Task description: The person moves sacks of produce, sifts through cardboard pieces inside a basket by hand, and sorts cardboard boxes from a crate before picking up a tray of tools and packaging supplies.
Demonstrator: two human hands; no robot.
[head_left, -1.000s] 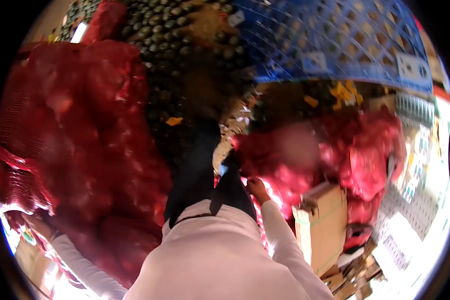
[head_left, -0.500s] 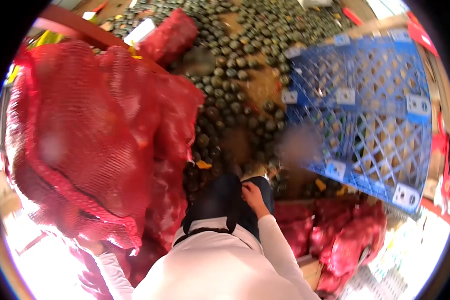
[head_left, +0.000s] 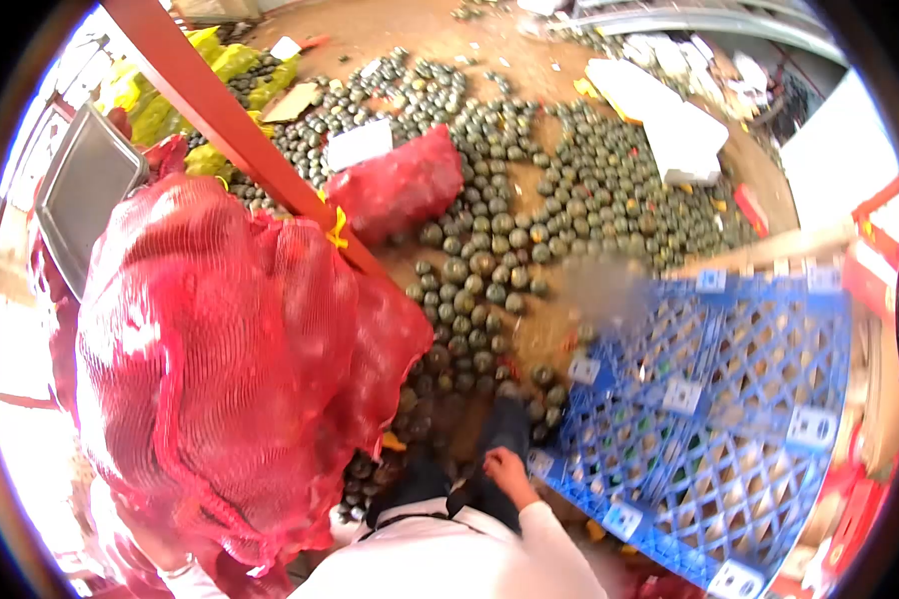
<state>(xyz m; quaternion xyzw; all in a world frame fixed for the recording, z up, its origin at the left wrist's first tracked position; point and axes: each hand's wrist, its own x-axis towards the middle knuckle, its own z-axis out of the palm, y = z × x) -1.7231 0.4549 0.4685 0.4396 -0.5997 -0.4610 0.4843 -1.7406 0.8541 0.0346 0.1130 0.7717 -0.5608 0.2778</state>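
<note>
A large bulging red mesh sack fills the left side of the view. My left hand is low against the sack's underside, its fingers hidden by mesh and glare. Over my dark trousers, in front of my body, is my right hand, its fingers loosely curled and nothing visible in them. Many small dark green round fruits cover the floor ahead. Another red mesh sack lies on its side among them.
A blue plastic pallet stands tilted at my right. A red metal post slants past the large sack. Behind it are yellow mesh sacks and a grey tray. White foam pieces lie farther back.
My view has tilted up, showing more floor, the tray and foam pieces. The pallet and lying sack appear lower in view. My right hand stays near my thigh, my left beside the large sack.
</note>
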